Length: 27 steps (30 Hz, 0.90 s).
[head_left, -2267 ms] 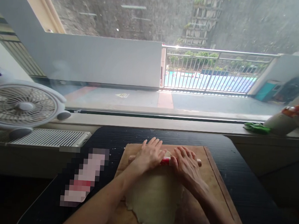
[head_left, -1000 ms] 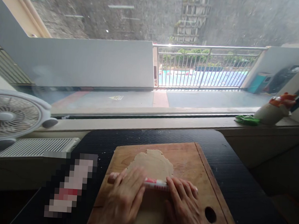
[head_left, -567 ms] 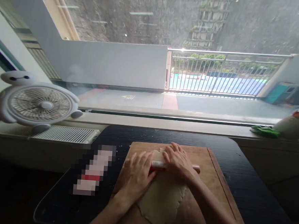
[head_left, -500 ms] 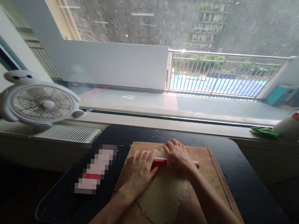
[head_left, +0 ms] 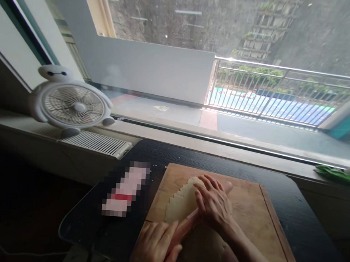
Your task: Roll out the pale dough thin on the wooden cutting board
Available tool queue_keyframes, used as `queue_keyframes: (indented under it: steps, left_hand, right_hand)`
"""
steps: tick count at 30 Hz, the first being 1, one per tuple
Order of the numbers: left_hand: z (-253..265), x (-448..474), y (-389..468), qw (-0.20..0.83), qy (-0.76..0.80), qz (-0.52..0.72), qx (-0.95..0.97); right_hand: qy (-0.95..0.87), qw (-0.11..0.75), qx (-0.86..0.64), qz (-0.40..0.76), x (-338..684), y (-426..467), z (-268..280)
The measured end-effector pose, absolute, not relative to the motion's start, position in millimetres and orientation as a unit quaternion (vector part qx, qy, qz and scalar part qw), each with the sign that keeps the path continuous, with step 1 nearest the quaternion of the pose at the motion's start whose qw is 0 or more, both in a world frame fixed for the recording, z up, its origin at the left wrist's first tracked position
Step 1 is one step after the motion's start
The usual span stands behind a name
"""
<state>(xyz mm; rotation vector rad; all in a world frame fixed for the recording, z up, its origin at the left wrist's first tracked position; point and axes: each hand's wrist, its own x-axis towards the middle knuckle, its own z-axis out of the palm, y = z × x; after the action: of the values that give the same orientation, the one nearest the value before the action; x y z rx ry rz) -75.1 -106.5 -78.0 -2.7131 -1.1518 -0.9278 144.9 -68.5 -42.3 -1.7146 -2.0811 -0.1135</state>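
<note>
A wooden rolling pin lies slantwise across a flat, ragged-edged sheet of pale dough. My left hand rests over its near left end, thumb along the side. Over the far right part is my right hand, its fingers bent across the pin, whose tip shows beyond them. Dough shows on both sides of the pin, partly hidden by my hands and right forearm. Under it all is a wooden cutting board.
The board sits on a black table with rounded corners. A blurred-out pinkish item lies left of the board. A white fan stands by the window, and a green cloth lies on the sill at right.
The pin has turned from nearly crosswise to a diagonal. My left hand has come down and nearer, while my right hand stays towards the far end. The view has shifted and tilted.
</note>
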Motion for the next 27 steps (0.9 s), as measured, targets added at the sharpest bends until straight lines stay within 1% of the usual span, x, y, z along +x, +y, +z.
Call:
queue_keyframes:
  steps: [4,7,10,13,19,22,27]
  left_hand:
    - [-73.0,-77.6,-103.5,0.01,-0.411,-0.306,-0.859]
    - [-70.6,-82.1,-104.1,0.0,-0.433,-0.289,-0.854]
    - [-72.3,-85.3,-107.3,0.005,-0.428,-0.286,-0.858]
    - [-74.7,-86.1,-110.1,0.015,-0.401,-0.282,-0.871]
    - [-80.4,-85.5,-109.6,0.012,-0.351,-0.298,-0.888]
    - [-82.4,-87.3,-106.9,0.012,-0.358,-0.313,-0.88]
    - [-79.9,-95.9,-100.2,-0.014,-0.41,-0.317,-0.855]
  right_hand:
    - [-0.766,0.194,-0.613,-0.009,119.0,-12.5,-32.7]
    - [-0.778,0.171,-0.605,0.011,103.7,9.2,-30.3]
    - [-0.786,0.181,-0.592,0.008,102.6,1.9,-31.0]
    - [-0.789,0.193,-0.583,0.002,117.5,-29.9,-32.7]
    - [-0.799,0.177,-0.574,-0.015,146.8,-86.3,-35.6]
    - [-0.794,0.177,-0.581,-0.011,139.8,-75.6,-35.2]
    - [-0.771,0.191,-0.608,0.007,108.6,-15.8,-35.2]
